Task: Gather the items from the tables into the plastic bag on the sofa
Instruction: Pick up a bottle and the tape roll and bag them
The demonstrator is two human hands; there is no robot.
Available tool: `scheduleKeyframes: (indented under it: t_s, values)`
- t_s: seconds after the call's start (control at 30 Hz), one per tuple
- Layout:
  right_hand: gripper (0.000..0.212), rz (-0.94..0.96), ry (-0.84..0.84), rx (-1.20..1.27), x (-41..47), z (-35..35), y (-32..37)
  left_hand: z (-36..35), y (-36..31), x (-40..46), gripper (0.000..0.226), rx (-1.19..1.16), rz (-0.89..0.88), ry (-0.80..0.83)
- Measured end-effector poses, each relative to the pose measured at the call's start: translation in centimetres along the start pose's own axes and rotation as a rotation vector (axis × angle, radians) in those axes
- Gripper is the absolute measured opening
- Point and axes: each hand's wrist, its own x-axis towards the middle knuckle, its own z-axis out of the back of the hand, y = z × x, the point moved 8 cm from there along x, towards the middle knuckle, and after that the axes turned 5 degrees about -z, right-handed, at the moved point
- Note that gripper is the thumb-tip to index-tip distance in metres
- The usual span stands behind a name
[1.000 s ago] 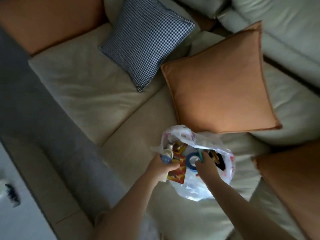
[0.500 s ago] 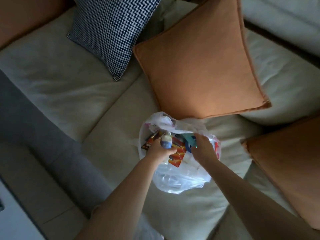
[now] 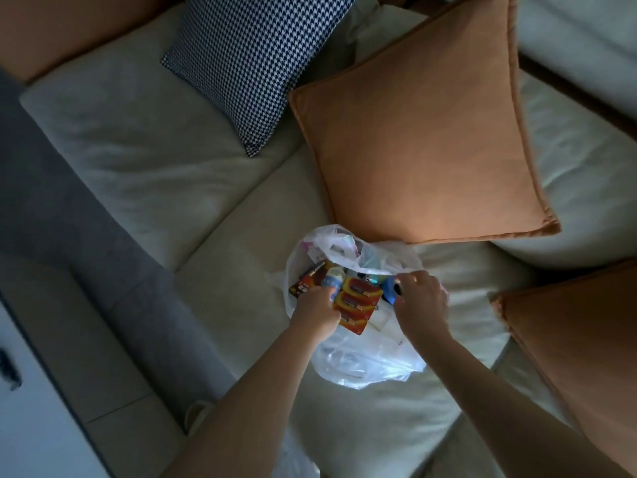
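Plastic bag (image 3: pixel 348 360): translucent white, lying open-mouthed on the cream sofa (image 3: pixel 144 160), just below the large orange cushion (image 3: pixel 424 132). Your left hand (image 3: pixel 315 310): at the bag's mouth, fingers curled round a small white bottle (image 3: pixel 333 281) with a blue label, beside the red-and-orange pack (image 3: pixel 355 305). Your right hand (image 3: pixel 422 300): at the bag's right rim, fingers curled over a blue roll (image 3: pixel 389 292); whether it actually grips the roll cannot be told. Houndstooth cushion (image 3: pixel 255 60): upper left, well apart from the bag.

An orange cushion (image 3: pixel 424 132) leans beside a houndstooth cushion (image 3: pixel 255 60), with another orange cushion (image 3: pixel 582 357) at the right edge.
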Motion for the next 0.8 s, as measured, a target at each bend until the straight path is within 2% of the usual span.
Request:
scheduleKeyframes:
  t_s: [0.2,0.4,0.6,0.8]
  values:
    - [0.04,0.215,0.006,-0.027,-0.2,0.3,5.9,1.3,1.5,-1.5,0.048,-0.068,-0.051,0.016]
    - [0.044,0.426,0.077,-0.149,-2.9,-2.4,14.0,4.6,6.1,-3.1,0.047,-0.121,-0.035,-0.067]
    - [0.045,0.592,0.19,-0.158,-7.7,-5.7,22.9,8.0,15.9,-6.0,0.044,-0.144,0.113,-0.066]
    - [0.042,0.715,0.31,-0.362,-13.6,-10.7,31.7,11.3,26.5,-11.7,0.033,-0.179,0.247,-0.11]
